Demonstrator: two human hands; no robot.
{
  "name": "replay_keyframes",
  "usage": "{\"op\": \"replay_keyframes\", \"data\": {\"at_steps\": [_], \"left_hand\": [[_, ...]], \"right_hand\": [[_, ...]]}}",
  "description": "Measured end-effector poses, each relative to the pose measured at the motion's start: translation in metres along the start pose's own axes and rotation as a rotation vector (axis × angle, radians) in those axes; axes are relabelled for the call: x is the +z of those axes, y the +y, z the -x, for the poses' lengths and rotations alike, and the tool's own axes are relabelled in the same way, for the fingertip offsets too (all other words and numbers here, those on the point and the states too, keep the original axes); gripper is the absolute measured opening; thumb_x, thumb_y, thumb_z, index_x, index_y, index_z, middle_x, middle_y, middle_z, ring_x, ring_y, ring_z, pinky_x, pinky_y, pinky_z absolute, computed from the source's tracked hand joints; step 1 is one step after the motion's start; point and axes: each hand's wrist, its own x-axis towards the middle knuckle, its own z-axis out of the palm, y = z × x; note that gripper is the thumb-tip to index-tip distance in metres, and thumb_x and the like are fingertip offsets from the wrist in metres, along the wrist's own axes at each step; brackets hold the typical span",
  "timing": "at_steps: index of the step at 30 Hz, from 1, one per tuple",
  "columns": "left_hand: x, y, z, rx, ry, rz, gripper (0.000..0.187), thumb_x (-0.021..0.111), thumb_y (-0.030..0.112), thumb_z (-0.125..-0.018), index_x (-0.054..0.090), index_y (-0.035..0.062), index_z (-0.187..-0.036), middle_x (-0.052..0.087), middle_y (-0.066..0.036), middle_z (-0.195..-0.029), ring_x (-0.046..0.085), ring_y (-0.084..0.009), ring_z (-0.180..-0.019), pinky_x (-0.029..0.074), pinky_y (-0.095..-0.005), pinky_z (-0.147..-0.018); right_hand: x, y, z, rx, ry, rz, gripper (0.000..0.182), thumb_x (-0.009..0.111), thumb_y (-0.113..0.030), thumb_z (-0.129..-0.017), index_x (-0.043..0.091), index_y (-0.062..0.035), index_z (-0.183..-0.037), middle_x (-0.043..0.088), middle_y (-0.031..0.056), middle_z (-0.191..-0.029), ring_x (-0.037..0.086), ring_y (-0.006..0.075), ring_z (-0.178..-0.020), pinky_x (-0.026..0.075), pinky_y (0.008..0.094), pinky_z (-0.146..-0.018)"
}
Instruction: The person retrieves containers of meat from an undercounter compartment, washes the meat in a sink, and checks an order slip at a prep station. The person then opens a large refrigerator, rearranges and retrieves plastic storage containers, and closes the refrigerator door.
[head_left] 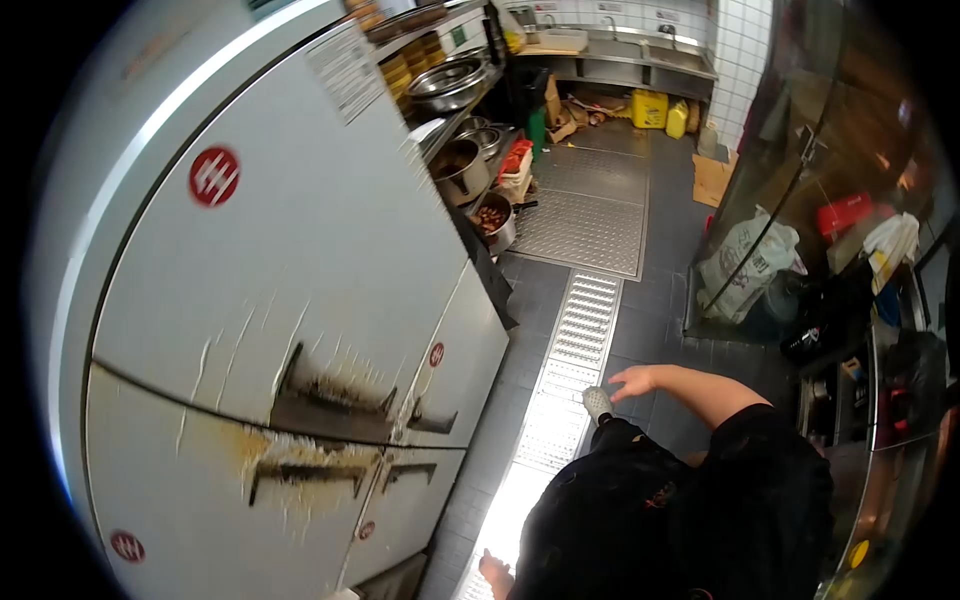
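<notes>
My right hand (632, 382) reaches forward over the floor with its fingers stretched apart, holding nothing. Just below it shows a light patterned shoe (597, 402), beside the metal drain grating (572, 385). At the bottom edge my left hand (495, 568) hangs low over the bright end of the grating; its fingers look loosely apart and I see nothing in them. Nearest to that hand stands a large white refrigerator cabinet (240, 300) with stained, dark handles (330, 410); neither hand touches it.
Steel shelving (485, 95) with pots stands beyond the cabinet. A metal floor plate (585, 215) leads to the sink counter (620, 48), with a yellow jug (649, 108) beneath. On the right, a glass partition (790, 150) stands near a white bag (750, 265).
</notes>
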Motion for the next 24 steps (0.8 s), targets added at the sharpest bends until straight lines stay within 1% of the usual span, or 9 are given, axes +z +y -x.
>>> {"op": "replay_keyframes", "data": {"at_steps": [4,7,8,10,11,12,13,17,24], "left_hand": [[0.082,0.106,0.063,0.387,-0.151,-0.447,0.027,0.060,0.025,-0.091,0.063,0.0003,-0.082,0.056,-0.010,-0.065,0.058,-0.0280,-0.063,0.047,-0.0437,-0.056],[0.136,0.121,0.001,1.136,-0.106,-0.977,0.022,0.061,0.021,-0.087,0.065,0.0008,-0.080,0.062,-0.017,-0.071,0.061,-0.0353,-0.066,0.048,-0.0488,-0.058],[0.152,0.135,0.005,1.305,-0.110,-0.925,0.020,0.064,0.022,-0.085,0.068,0.0026,-0.082,0.066,-0.021,-0.078,0.063,-0.0395,-0.070,0.049,-0.0492,-0.059],[0.193,0.162,0.007,0.811,-0.149,-0.971,0.021,0.064,0.023,-0.086,0.068,0.0028,-0.083,0.068,-0.020,-0.081,0.063,-0.0391,-0.072,0.050,-0.0483,-0.061],[0.213,0.173,0.005,0.736,-0.131,-0.929,0.025,0.063,0.024,-0.088,0.069,0.0003,-0.086,0.067,-0.018,-0.078,0.064,-0.0308,-0.067,0.049,-0.0440,-0.058],[0.240,0.209,0.051,0.296,-0.204,-0.559,0.034,0.063,0.028,-0.088,0.068,-0.0054,-0.091,0.067,-0.016,-0.077,0.062,-0.0236,-0.066,0.048,-0.0419,-0.059],[0.261,0.231,0.076,0.307,-0.178,-0.460,0.042,0.065,0.031,-0.087,0.066,-0.0110,-0.096,0.066,-0.015,-0.078,0.060,-0.0206,-0.068,0.048,-0.0402,-0.061],[0.302,0.303,0.116,0.597,-0.050,-0.616,0.043,0.068,0.031,-0.087,0.067,-0.0056,-0.109,0.071,-0.020,-0.097,0.066,-0.0266,-0.088,0.051,-0.0383,-0.080],[0.331,0.332,0.135,0.432,-0.018,-0.775,0.048,0.068,0.033,-0.086,0.064,-0.0055,-0.115,0.070,-0.022,-0.101,0.067,-0.0309,-0.095,0.052,-0.0391,-0.084]], "right_hand": [[-0.010,0.070,-0.004,0.092,0.042,-0.098,0.086,0.062,-0.061,-0.084,0.045,-0.0005,-0.144,0.050,0.0256,-0.143,0.046,0.0376,-0.134,0.036,0.0390,-0.112],[-0.013,0.149,-0.017,0.135,0.122,-0.158,0.085,0.064,-0.059,-0.084,0.047,-0.0001,-0.142,0.052,0.0252,-0.141,0.048,0.0376,-0.132,0.038,0.0390,-0.111],[-0.019,0.175,-0.024,0.148,0.139,-0.168,0.084,0.064,-0.058,-0.083,0.048,0.0000,-0.142,0.052,0.0249,-0.140,0.049,0.0375,-0.132,0.038,0.0391,-0.110],[-0.043,0.211,-0.019,0.234,0.179,-0.246,0.082,0.067,-0.055,-0.082,0.049,0.0004,-0.141,0.052,0.0240,-0.141,0.050,0.0364,-0.131,0.040,0.0391,-0.109],[-0.055,0.231,-0.014,0.279,0.193,-0.279,0.081,0.068,-0.053,-0.082,0.050,0.0005,-0.140,0.053,0.0235,-0.141,0.051,0.0358,-0.130,0.041,0.0391,-0.108],[-0.065,0.253,-0.010,0.323,0.239,-0.316,0.078,0.069,-0.050,-0.082,0.052,0.0004,-0.139,0.053,0.0233,-0.140,0.051,0.0357,-0.130,0.041,0.0391,-0.108],[-0.076,0.270,-0.006,0.365,0.285,-0.345,0.075,0.069,-0.048,-0.082,0.053,0.0002,-0.137,0.054,0.0230,-0.139,0.051,0.0356,-0.130,0.041,0.0391,-0.108],[-0.118,0.327,-0.002,0.490,0.463,-0.562,0.065,0.069,-0.041,-0.084,0.058,0.0006,-0.132,0.059,0.0222,-0.133,0.056,0.0354,-0.125,0.043,0.0394,-0.105],[-0.124,0.376,-0.013,0.587,0.545,-0.616,0.059,0.073,-0.034,-0.083,0.061,0.0033,-0.127,0.065,0.0200,-0.125,0.062,0.0320,-0.117,0.047,0.0372,-0.100]]}}
